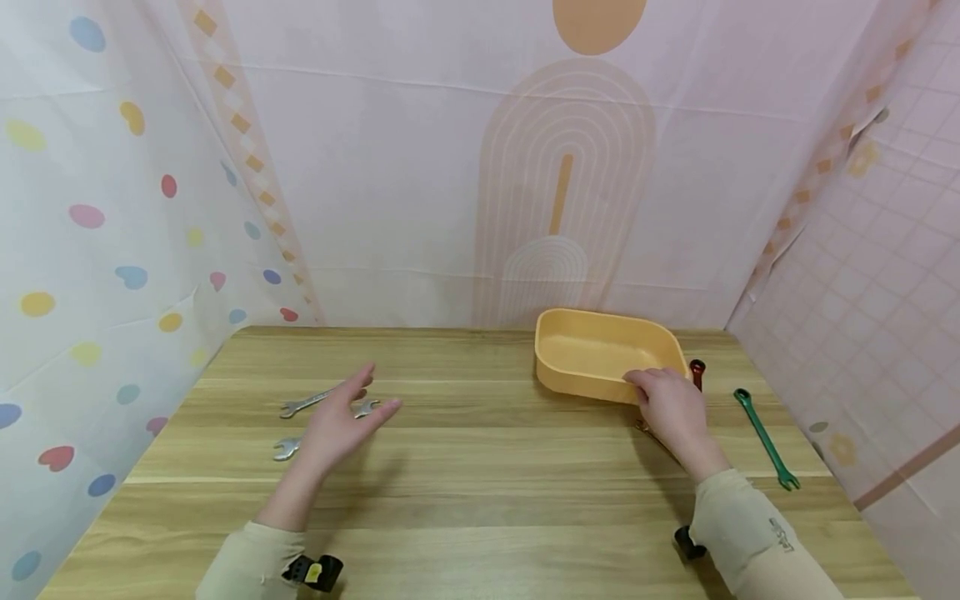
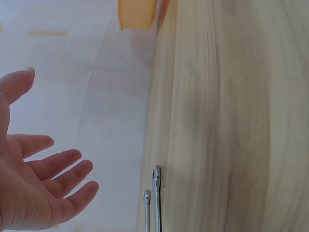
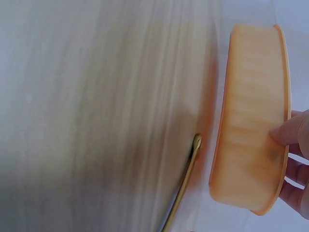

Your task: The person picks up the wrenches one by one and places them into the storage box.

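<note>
i'm at a light wooden table [image 1: 480, 467] with streaky grain, boxed in by pastel cloth walls: coloured dots to the left, pink with an orange arch ahead, a pink grid to the right. there's small print on my right sleeve [image 1: 780, 533], too small to read. my right hand [image 1: 671, 408] grips the near rim of the orange tray [image 1: 600, 354], thumb on its outer wall, fingers [image 3: 289, 133] curled over the edge. a brass-coloured wrench [image 3: 183, 186] lies just beside the tray, partly under my wrist. a red wrench [image 1: 697, 372] peeks out behind my hand, and a green wrench [image 1: 765, 437] lies further right. my left hand [image 1: 341, 421] hovers open, fingers spread, above two silver wrenches [image 1: 300, 404].
</note>
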